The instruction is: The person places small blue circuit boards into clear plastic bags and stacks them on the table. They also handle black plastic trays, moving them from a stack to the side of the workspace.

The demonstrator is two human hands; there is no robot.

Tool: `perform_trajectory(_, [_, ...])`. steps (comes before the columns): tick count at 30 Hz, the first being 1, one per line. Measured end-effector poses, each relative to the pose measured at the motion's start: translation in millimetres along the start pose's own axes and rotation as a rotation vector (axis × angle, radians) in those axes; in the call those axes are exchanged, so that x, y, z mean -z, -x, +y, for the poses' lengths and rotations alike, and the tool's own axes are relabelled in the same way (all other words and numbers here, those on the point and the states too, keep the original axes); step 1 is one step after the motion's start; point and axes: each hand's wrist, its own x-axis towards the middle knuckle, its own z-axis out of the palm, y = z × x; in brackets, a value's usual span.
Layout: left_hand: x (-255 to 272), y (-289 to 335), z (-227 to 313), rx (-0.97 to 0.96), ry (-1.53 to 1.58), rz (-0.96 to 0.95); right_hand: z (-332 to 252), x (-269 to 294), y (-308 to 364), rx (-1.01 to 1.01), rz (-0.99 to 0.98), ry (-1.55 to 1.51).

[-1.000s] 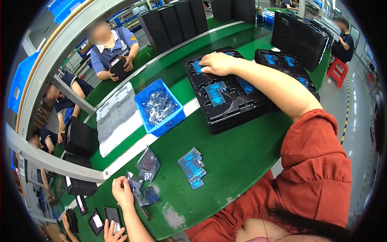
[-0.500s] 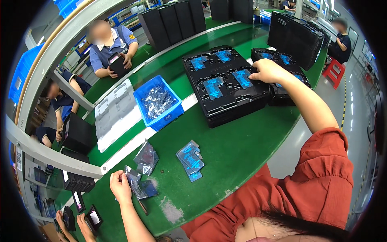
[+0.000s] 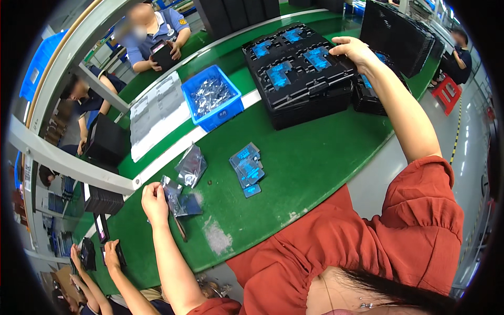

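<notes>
My right hand (image 3: 356,54) is at the right edge of a black plastic tray (image 3: 289,107), thumb and a finger stretched apart beside a flat blue-filmed piece (image 3: 316,59). More such pieces lie in the tray's recesses. The tray tops a stack, and its right front side sits raised and askew over those below. My left hand (image 3: 154,203) is closed in a pinch next to a crumpled silvery plastic bag (image 3: 184,203); what its fingertips hold, if anything, is hidden. Another silvery bag (image 3: 191,167) lies just beyond. Several blue-filmed pieces (image 3: 248,170) overlap on the green table.
A blue bin (image 3: 218,119) of small shiny parts stands beyond the bags, beside a grey-white sheet (image 3: 157,113). A second black tray stack (image 3: 371,100) is at the right. Co-workers handle black cases across the table and at lower left. A grey metal frame (image 3: 79,163) crosses the left.
The view has shifted, so the table appears higher. My right hand's fingers have spread, and the top tray now sits askew. My left hand stays beside the bag.
</notes>
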Motion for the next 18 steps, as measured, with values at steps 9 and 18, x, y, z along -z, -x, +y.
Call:
perform_trajectory(9, [-3,-1,-8,0.033,0.016,0.034,28,60,10,0.111,0.005,-0.277])
perform_trajectory(18, [-6,-2,-27,0.021,0.021,0.016,76,225,46,0.174,0.169,-0.277])
